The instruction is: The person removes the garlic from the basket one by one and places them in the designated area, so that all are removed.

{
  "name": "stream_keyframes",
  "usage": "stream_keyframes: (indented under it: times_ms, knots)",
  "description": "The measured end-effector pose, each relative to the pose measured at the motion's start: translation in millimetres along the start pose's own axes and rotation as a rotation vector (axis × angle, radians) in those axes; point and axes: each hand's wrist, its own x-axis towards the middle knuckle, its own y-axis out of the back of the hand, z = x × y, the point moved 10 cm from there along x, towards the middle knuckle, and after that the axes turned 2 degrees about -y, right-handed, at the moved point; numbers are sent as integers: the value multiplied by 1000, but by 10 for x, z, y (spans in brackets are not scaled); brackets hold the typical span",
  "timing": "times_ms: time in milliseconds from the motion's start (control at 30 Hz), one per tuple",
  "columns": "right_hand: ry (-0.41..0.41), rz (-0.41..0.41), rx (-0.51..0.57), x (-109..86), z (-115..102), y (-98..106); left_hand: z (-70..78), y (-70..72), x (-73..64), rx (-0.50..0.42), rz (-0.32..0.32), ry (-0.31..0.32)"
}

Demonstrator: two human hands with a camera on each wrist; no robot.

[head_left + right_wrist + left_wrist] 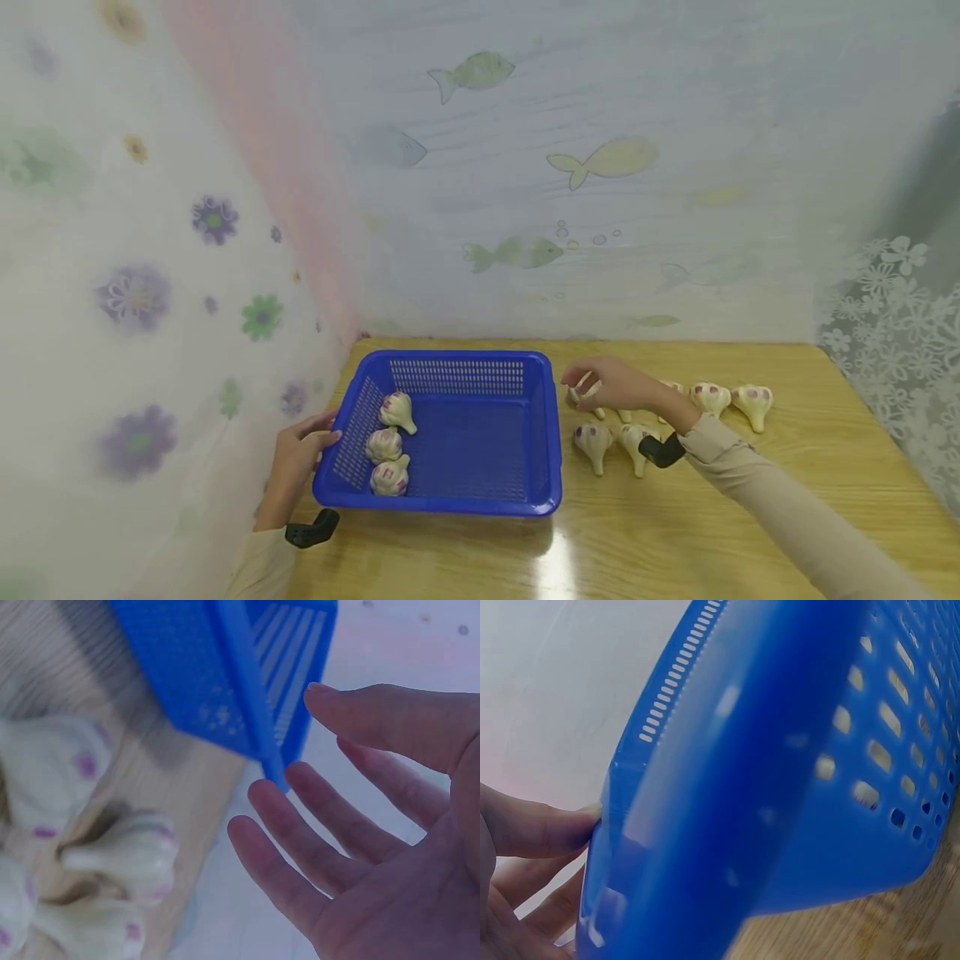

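A blue plastic basket point(465, 454) with slotted sides stands on the wooden table, three white-and-purple garlic bulbs point(389, 477) lying along its left side. At the basket's left rim, my left hand point(294, 460) grips the edge; the left wrist view shows the thumb point(547, 829) on the rim and the fingers behind it. My right hand point(618, 385) is over the table just right of the basket, fingers apart and slightly bent, holding nothing. It partly hides a garlic bulb point(597, 412) in the back row. In the right wrist view the palm point(405, 900) faces the camera.
Several more garlic bulbs point(709, 398) sit in two rows on the table point(750, 500), right of the basket. A wall point(450, 275) painted with fish rises behind the table, and a flowered wall point(172, 367) stands close on the left.
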Motion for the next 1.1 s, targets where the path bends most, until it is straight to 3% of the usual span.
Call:
stream_keyframes:
  times_ms: [133,567,933,1100]
  knots:
    - [22,-24,21,148,-124,-130,-26,-9,-12,7,6,11]
    - [-30,-72,96,733,-340,-551,5,-13,13,6,10,14]
    - [21,-82,52,1206,-525,-956,-23,13,-7,20,24,23]
    - [-7,-78,19,1360,-522,-1116,-18,-5,14,9,16,22]
